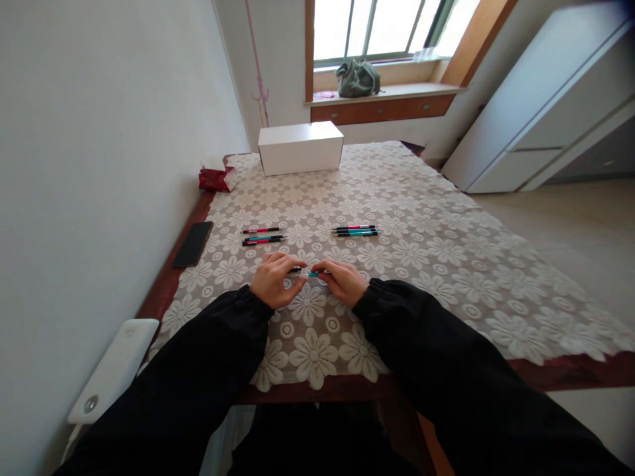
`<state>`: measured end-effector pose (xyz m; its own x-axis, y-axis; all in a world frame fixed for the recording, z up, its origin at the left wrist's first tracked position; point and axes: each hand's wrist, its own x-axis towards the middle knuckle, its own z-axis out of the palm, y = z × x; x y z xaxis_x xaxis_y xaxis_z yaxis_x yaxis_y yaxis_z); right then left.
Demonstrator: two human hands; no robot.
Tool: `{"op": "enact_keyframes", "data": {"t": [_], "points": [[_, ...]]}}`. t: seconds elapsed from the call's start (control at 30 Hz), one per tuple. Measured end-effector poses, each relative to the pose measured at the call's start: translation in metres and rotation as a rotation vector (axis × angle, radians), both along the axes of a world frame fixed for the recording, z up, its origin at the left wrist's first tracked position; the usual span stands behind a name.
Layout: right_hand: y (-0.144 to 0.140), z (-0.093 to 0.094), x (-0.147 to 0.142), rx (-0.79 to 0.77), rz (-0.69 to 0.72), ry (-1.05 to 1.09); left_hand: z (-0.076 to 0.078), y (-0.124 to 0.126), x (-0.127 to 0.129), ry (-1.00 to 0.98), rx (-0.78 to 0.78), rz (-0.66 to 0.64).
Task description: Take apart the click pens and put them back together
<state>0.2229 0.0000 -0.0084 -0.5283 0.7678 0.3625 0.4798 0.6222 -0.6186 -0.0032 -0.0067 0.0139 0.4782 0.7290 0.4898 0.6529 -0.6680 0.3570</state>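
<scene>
The person wears a black top with long, loose sleeves. Each sleeve is gathered at the wrist into a tight cuff, so the cloth puffs a little above it. The left hand (272,279) and right hand (342,280) are bare, without rings or gloves.

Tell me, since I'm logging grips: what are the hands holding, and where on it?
A teal pen, held level between both hands: left hand at its dark left end, right hand at its right end.

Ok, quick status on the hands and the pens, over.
Left hand and right hand both grip one teal pen above the lace cloth. Two pen groups lie beyond. Nothing in between.
</scene>
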Motion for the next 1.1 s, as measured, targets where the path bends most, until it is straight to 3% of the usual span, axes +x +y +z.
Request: {"op": "enact_keyframes", "data": {"t": [1.1], "points": [[0.000, -0.003, 0.002, 0.046, 0.038, -0.071, -0.010, 0.008, -0.003, 0.012, -0.014, -0.062]]}}
